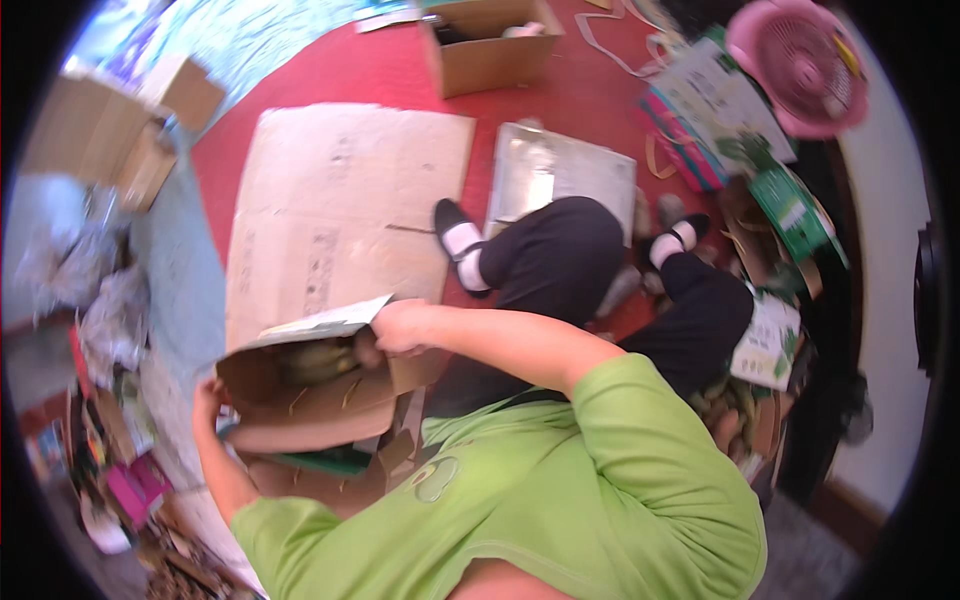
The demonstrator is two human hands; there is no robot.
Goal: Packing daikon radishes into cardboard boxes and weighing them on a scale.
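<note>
An open cardboard box (310, 415) is tilted in front of me at the lower left, its open side turned toward me. My left hand (208, 398) grips its left edge. At its upper right corner, my right hand (400, 328) is closed around the rim beside a pale flap. Inside lie several yellowish-green, elongated things (325, 362), too blurred to name. Yellow cord handles show on the inner wall. Below it is another brown carton (320, 485) with a green part, partly covered by the first box and my shirt.
A flattened cardboard sheet (345, 200) lies on the red floor covering (350, 80) ahead. Right of it is a silvery flat panel (590, 175). An open carton (495, 65) stands at the far side. A pink basket (795, 65) and printed boxes (770, 340) crowd the right.
</note>
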